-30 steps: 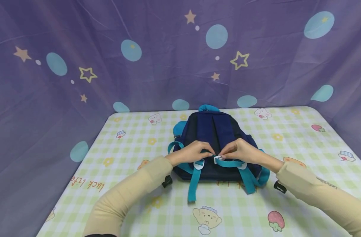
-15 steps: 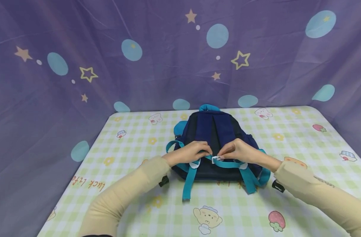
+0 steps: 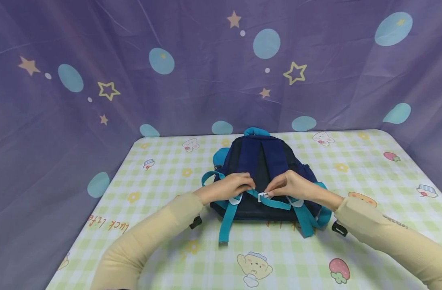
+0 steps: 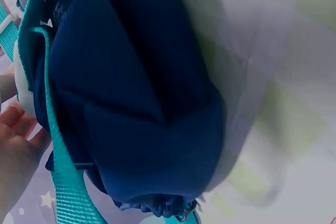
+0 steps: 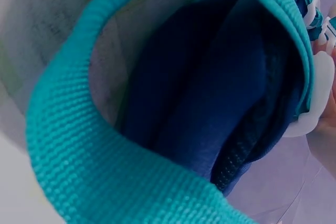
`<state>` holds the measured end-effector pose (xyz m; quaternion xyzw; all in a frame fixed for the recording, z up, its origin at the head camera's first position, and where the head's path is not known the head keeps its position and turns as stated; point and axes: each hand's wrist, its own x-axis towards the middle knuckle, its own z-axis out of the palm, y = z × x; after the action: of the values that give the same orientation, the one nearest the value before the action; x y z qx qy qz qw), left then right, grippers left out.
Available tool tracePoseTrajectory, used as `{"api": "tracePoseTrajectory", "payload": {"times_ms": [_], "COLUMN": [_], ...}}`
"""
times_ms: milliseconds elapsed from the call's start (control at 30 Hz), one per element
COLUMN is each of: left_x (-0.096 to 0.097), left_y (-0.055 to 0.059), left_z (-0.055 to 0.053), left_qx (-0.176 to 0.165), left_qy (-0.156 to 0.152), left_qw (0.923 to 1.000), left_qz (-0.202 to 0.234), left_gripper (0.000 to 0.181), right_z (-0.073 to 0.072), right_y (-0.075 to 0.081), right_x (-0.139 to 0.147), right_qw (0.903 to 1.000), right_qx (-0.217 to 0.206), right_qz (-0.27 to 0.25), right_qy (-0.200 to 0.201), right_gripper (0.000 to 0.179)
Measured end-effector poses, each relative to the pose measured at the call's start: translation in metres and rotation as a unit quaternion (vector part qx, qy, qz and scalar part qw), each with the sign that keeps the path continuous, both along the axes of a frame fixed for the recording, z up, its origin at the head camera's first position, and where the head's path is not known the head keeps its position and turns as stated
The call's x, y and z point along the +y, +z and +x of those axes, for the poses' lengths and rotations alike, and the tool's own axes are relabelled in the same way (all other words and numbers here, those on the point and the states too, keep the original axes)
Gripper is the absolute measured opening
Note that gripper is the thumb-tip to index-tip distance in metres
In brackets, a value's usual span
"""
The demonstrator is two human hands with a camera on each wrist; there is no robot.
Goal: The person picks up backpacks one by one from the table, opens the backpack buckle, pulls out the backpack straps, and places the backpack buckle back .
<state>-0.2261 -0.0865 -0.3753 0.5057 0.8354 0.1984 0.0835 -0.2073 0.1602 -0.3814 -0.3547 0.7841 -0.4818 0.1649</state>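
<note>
A navy backpack (image 3: 253, 161) lies on the table with its shoulder-strap side up and its blue top handle (image 3: 256, 131) at the far end. Across its lower part runs a teal webbing strap (image 3: 277, 204) threaded through a small white buckle (image 3: 261, 197). My right hand (image 3: 294, 186) pinches the buckle between thumb and fingers. Just left of it, my left hand (image 3: 228, 187) pinches the strap with bent fingers. In the left wrist view, part of my left hand (image 4: 18, 148) shows behind a white adjuster (image 4: 23, 80); its fingertips are partly hidden.
Two teal strap tails (image 3: 228, 223) hang toward the table's front. A wide teal loop (image 5: 131, 177) fills much of the right wrist view. The table wears a green-checked cloth (image 3: 162, 257), with a purple patterned curtain (image 3: 206, 80) behind. Small black devices (image 3: 339, 228) sit beneath both forearms.
My left hand has drawn left, and more strap shows between it and the buckle. The strap's right end now hangs loose. The left tail swung left; my right hand barely moved.
</note>
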Motion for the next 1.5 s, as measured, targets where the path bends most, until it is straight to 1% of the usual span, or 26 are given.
{"api": "tracePoseTrajectory", "payload": {"times_ms": [133,233,367,433,533,600,767,867,1000,1233,1333,1500], "left_x": [-0.004,-0.007,-0.013,-0.014,-0.015,-0.017,-0.020,-0.021,-0.023,-0.022,-0.021,-0.019], "left_y": [0.003,0.005,0.007,0.008,0.009,0.009,0.011,0.010,0.009,0.007,0.006,0.005], "left_z": [0.001,0.000,-0.001,-0.003,-0.004,-0.005,-0.005,-0.006,-0.007,-0.006,-0.007,-0.009], "left_qx": [0.012,0.027,0.037,0.051,0.084,0.102,0.112,0.119,0.115,0.099,0.082,0.045], "left_qy": [0.004,0.015,0.027,0.022,0.011,0.010,0.019,0.026,0.039,0.060,0.075,0.110], "left_qw": [0.9999,0.9993,0.9985,0.9981,0.9962,0.9946,0.9935,0.9925,0.9926,0.9932,0.9937,0.9929], "left_qz": [-0.009,-0.022,-0.031,-0.028,-0.022,-0.018,-0.013,-0.005,0.008,0.011,0.010,-0.003], "left_gripper": [0.016,0.016,0.016,0.015,0.013,0.012,0.011,0.012,0.013,0.014,0.015,0.017], "right_z": [0.000,0.001,0.001,0.002,0.003,0.003,0.004,0.003,0.003,0.004,0.004,0.004], "right_y": [0.000,0.000,0.000,0.000,0.001,0.001,0.001,0.000,-0.001,0.001,0.002,0.000], "right_x": [-0.001,-0.001,0.001,0.001,0.002,0.002,0.004,0.004,0.005,0.004,0.004,0.004], "right_qw": [1.0000,1.0000,0.9999,0.9999,0.9999,0.9999,0.9997,0.9998,0.9998,0.9999,0.9998,0.9998], "right_qx": [-0.005,0.002,0.012,0.012,0.002,0.000,0.014,0.014,0.010,0.009,0.012,0.014], "right_qz": [-0.005,-0.003,0.004,0.007,0.011,0.014,0.017,0.016,0.015,0.013,0.014,0.014], "right_qy": [0.004,0.005,-0.004,-0.008,-0.009,-0.008,-0.008,-0.006,-0.004,-0.004,-0.003,-0.004], "right_gripper": [0.015,0.014,0.014,0.014,0.014,0.014,0.014,0.014,0.014,0.014,0.014,0.014]}}
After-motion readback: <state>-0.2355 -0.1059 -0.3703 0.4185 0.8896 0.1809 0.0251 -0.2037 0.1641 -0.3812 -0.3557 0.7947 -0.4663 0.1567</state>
